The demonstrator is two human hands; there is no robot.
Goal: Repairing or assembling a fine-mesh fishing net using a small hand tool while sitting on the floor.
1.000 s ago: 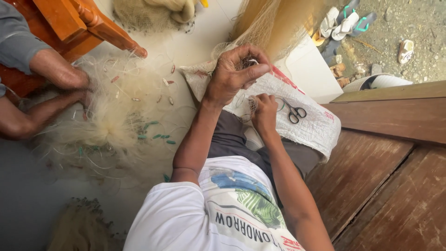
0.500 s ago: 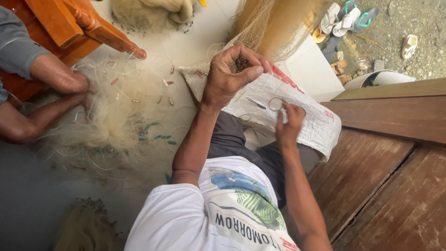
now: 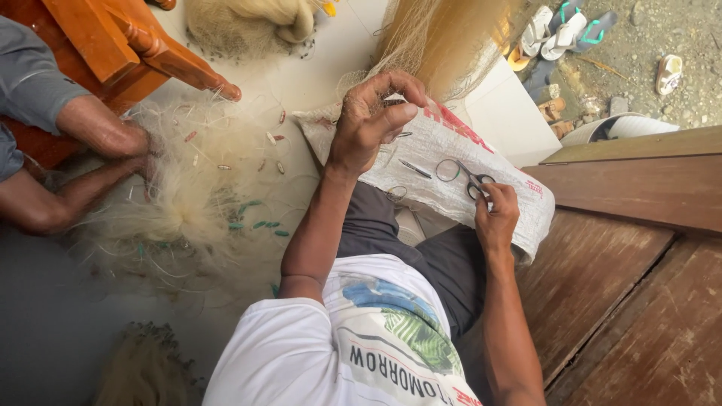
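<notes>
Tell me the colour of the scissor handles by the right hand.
Black, seen in the head view: the scissors lie on the white woven sack, right hand touching them.

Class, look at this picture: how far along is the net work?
Done: hard to tell; a net pile lies on the floor. In hand: the left hand pinches the hanging net over the sack; the right hand touches the scissors. Left: scissors not yet lifted.

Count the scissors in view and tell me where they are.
1. The scissors lie on the white sack over the lap, at the right hand's fingers. More could be hidden under the piled net.
</notes>
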